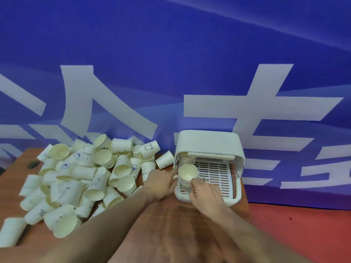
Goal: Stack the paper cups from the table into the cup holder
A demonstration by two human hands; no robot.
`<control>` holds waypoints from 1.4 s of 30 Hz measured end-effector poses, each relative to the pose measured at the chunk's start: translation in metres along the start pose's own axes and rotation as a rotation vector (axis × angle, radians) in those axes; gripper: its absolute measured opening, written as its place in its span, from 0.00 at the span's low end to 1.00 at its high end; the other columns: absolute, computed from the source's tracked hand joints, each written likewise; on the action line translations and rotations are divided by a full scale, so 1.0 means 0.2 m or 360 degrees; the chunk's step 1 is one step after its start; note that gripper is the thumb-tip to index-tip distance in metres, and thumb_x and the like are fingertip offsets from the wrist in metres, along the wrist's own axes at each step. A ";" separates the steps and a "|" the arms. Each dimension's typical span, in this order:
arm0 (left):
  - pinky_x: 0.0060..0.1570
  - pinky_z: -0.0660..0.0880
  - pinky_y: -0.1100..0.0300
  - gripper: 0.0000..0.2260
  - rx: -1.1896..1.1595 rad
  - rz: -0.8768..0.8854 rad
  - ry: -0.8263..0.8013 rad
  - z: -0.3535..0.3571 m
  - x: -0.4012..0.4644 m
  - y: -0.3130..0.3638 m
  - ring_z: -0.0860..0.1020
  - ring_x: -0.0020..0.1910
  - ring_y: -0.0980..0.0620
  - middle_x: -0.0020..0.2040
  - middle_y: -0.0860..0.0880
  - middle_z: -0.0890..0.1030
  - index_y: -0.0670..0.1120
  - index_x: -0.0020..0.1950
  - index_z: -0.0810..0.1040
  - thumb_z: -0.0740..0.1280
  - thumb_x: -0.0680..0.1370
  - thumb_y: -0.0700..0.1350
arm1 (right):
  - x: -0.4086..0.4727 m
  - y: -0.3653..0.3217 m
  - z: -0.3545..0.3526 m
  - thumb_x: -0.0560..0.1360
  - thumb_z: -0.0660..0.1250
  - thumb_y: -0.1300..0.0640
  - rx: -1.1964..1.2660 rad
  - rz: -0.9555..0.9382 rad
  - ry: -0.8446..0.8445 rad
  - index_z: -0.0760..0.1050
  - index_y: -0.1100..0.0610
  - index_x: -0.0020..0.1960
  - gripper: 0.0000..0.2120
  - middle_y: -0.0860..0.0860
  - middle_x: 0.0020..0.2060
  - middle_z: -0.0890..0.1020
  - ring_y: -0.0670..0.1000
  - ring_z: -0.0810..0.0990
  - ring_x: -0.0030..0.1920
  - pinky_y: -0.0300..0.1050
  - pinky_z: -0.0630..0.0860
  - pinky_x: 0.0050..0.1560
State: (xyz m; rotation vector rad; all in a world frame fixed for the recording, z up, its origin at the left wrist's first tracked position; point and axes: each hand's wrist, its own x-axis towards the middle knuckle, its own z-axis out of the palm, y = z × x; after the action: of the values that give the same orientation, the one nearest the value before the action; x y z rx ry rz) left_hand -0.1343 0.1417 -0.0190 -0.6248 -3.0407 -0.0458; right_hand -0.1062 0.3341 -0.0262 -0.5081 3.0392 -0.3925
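A white cup holder point(209, 143) with a raised lid and a slotted tray stands at the table's right end. A stack of cream paper cups point(187, 174) stands upright in its front left corner, and a second stack point(188, 160) sits behind it under the lid. My left hand point(161, 182) reaches to the front stack from the left, fingers against its side. My right hand point(204, 190) grips the stack low down from the front. A big heap of loose paper cups point(85, 173) covers the table's left half.
The brown wooden table point(171, 215) ends just right of the holder, with red floor point(303, 224) beyond. A blue banner with large white characters point(171, 73) hangs right behind the table. One loose cup point(164, 160) lies beside the holder's left wall.
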 end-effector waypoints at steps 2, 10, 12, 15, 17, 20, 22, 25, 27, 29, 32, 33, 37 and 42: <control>0.37 0.69 0.55 0.15 0.0032 -0.0068 -0.0001 -0.02 -0.06 -0.08 0.80 0.43 0.43 0.46 0.46 0.83 0.50 0.63 0.71 0.55 0.81 0.54 | 0.01 -0.07 -0.01 0.77 0.55 0.51 -0.0012 -0.0061 -0.0008 0.72 0.53 0.55 0.11 0.51 0.49 0.80 0.57 0.81 0.47 0.49 0.70 0.43; 0.35 0.69 0.56 0.14 0.0182 -0.0479 -0.0086 -0.07 -0.40 -0.50 0.80 0.41 0.43 0.43 0.47 0.82 0.49 0.57 0.71 0.53 0.80 0.55 | 0.10 -0.42 0.02 0.78 0.56 0.51 0.0006 -0.0328 -0.0016 0.72 0.54 0.52 0.09 0.51 0.46 0.79 0.57 0.80 0.44 0.48 0.67 0.38; 0.36 0.70 0.56 0.13 0.0213 -0.0598 -0.0167 -0.08 -0.50 -0.63 0.80 0.42 0.44 0.45 0.47 0.81 0.48 0.57 0.72 0.54 0.80 0.54 | 0.14 -0.51 0.04 0.78 0.56 0.50 0.0008 -0.0357 -0.0036 0.72 0.54 0.52 0.10 0.51 0.46 0.79 0.57 0.80 0.46 0.48 0.69 0.40; 0.36 0.72 0.56 0.13 0.0220 -0.0789 -0.0279 -0.08 -0.62 -0.82 0.79 0.43 0.45 0.45 0.48 0.81 0.48 0.58 0.71 0.55 0.80 0.53 | 0.20 -0.62 0.08 0.78 0.56 0.50 -0.0001 -0.0362 -0.0103 0.74 0.54 0.53 0.11 0.52 0.48 0.79 0.58 0.80 0.47 0.49 0.72 0.44; 0.35 0.69 0.57 0.13 0.0250 -0.0875 -0.0370 -0.07 -0.69 -0.91 0.79 0.44 0.46 0.46 0.48 0.80 0.47 0.60 0.70 0.56 0.79 0.51 | 0.25 -0.67 0.12 0.78 0.56 0.50 -0.0015 -0.0357 -0.0148 0.74 0.54 0.53 0.11 0.52 0.48 0.80 0.58 0.80 0.47 0.49 0.71 0.43; 0.34 0.68 0.57 0.17 0.0298 -0.0907 -0.0520 -0.03 -0.75 -1.02 0.79 0.45 0.46 0.47 0.49 0.80 0.48 0.65 0.67 0.57 0.78 0.52 | 0.34 -0.73 0.19 0.78 0.56 0.50 -0.0026 -0.0311 -0.0234 0.74 0.54 0.51 0.12 0.52 0.47 0.80 0.56 0.79 0.46 0.48 0.70 0.41; 0.35 0.68 0.57 0.20 0.0332 -0.0839 -0.0603 0.03 -0.77 -1.06 0.79 0.46 0.47 0.48 0.50 0.80 0.48 0.67 0.64 0.57 0.78 0.54 | 0.38 -0.75 0.25 0.79 0.56 0.49 -0.0003 -0.0253 -0.0271 0.75 0.54 0.50 0.12 0.52 0.45 0.80 0.56 0.80 0.46 0.47 0.68 0.40; 0.37 0.68 0.57 0.19 0.0379 -0.0774 -0.0556 0.13 -0.78 -1.10 0.80 0.46 0.46 0.50 0.50 0.81 0.48 0.66 0.65 0.56 0.79 0.56 | 0.46 -0.77 0.35 0.79 0.56 0.47 0.0038 -0.0153 -0.0320 0.74 0.54 0.46 0.13 0.52 0.43 0.81 0.55 0.80 0.45 0.46 0.67 0.39; 0.35 0.68 0.56 0.16 0.0382 -0.0776 -0.0466 0.18 -0.78 -1.12 0.81 0.44 0.45 0.48 0.50 0.81 0.47 0.62 0.67 0.54 0.80 0.56 | 0.52 -0.77 0.41 0.79 0.55 0.45 0.0083 -0.0058 -0.0377 0.74 0.54 0.44 0.15 0.53 0.43 0.81 0.55 0.80 0.46 0.46 0.70 0.40; 0.33 0.67 0.57 0.14 0.0334 -0.0780 -0.0393 0.22 -0.78 -1.14 0.81 0.41 0.44 0.45 0.49 0.81 0.47 0.58 0.69 0.54 0.80 0.55 | 0.57 -0.79 0.48 0.79 0.55 0.43 0.0111 0.0029 -0.0444 0.74 0.53 0.43 0.18 0.53 0.43 0.81 0.56 0.79 0.47 0.48 0.72 0.43; 0.26 0.63 0.60 0.12 0.0261 -0.0718 -0.0279 0.26 -0.79 -1.17 0.78 0.28 0.43 0.33 0.49 0.80 0.46 0.51 0.76 0.65 0.77 0.54 | 0.62 -0.81 0.55 0.79 0.54 0.41 0.0185 0.0120 -0.0560 0.73 0.53 0.40 0.20 0.53 0.42 0.81 0.56 0.79 0.46 0.48 0.71 0.43; 0.23 0.60 0.62 0.11 0.0255 -0.0712 -0.0260 0.27 -0.79 -1.18 0.76 0.23 0.44 0.28 0.49 0.78 0.46 0.46 0.78 0.70 0.73 0.53 | 0.64 -0.83 0.58 0.79 0.54 0.41 0.0223 0.0146 -0.0607 0.72 0.54 0.40 0.19 0.53 0.42 0.81 0.56 0.79 0.46 0.47 0.71 0.42; 0.25 0.54 0.65 0.11 0.0286 -0.0763 -0.0231 0.29 -0.80 -1.19 0.72 0.18 0.45 0.23 0.49 0.75 0.47 0.42 0.79 0.74 0.70 0.53 | 0.67 -0.86 0.63 0.78 0.55 0.48 0.0270 0.0211 -0.0688 0.70 0.54 0.42 0.12 0.53 0.43 0.80 0.56 0.79 0.46 0.46 0.72 0.41; 0.26 0.63 0.61 0.11 0.0261 -0.0900 -0.0177 0.24 -0.79 -1.18 0.75 0.23 0.43 0.26 0.47 0.77 0.46 0.40 0.76 0.68 0.76 0.53 | 0.64 -0.85 0.59 0.76 0.57 0.52 0.0308 0.0232 -0.0618 0.70 0.55 0.40 0.09 0.53 0.41 0.79 0.56 0.78 0.44 0.45 0.70 0.38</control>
State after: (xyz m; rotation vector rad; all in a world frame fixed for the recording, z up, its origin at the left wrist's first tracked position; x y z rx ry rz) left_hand -0.0837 -0.1362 -0.0797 0.2592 -3.1705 0.2262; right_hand -0.1653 0.1090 -0.0958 -0.3063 2.6109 -0.5063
